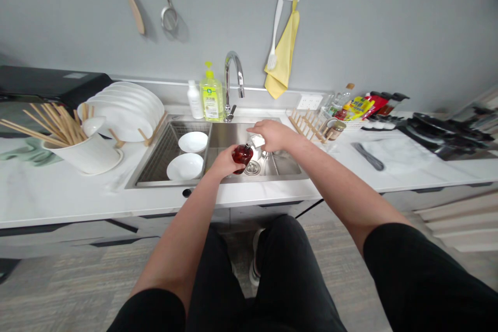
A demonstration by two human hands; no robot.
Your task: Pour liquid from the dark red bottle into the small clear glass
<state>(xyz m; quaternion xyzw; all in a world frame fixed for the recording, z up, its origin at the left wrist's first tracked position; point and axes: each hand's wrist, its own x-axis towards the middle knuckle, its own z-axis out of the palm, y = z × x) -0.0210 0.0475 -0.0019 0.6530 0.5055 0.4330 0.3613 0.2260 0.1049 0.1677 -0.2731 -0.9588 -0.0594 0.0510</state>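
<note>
Over the right part of the metal sink (218,134), my left hand (224,162) is closed around a small dark red glass bottle (243,154). The bottle's dark neck points up and to the right. My right hand (271,135) is just beyond it, fingers closed on a small white object (258,140) beside the bottle's mouth. What kind of thing this white object is, I cannot make out. Below the hands is the round drain (252,167). In the sink's left part, two white bowls (185,167) rest on a dark rack.
Behind the sink stand a chrome faucet (227,83), a yellow-green pump bottle (212,96) and a white bottle (195,99). To the left are plates in a rack (128,109) and a chopstick holder (83,155). A wooden rack (307,123) and black pans (443,135) are right.
</note>
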